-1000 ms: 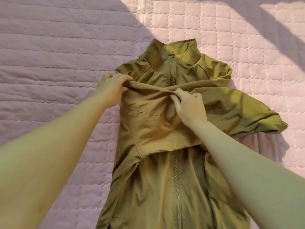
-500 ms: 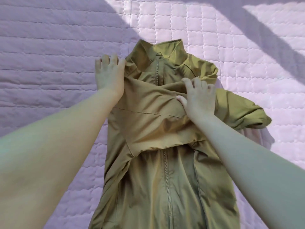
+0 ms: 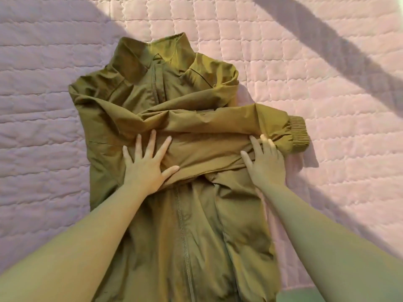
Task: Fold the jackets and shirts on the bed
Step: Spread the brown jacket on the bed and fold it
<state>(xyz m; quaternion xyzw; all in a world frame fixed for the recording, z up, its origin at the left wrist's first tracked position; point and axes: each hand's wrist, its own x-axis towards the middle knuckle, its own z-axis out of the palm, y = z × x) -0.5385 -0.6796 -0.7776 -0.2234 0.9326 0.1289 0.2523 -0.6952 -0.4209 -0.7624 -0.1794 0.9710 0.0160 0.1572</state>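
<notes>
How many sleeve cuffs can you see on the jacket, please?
1. The ribbed cuff lies on the quilt, sticking out past the body of the jacket, just beyond the right hand. The other sleeve's cuff may be hidden in the folds.

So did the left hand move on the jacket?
Yes. The left hand slid from beside the collar down toward the person and inward, onto the folded sleeve near the zipper.
</notes>
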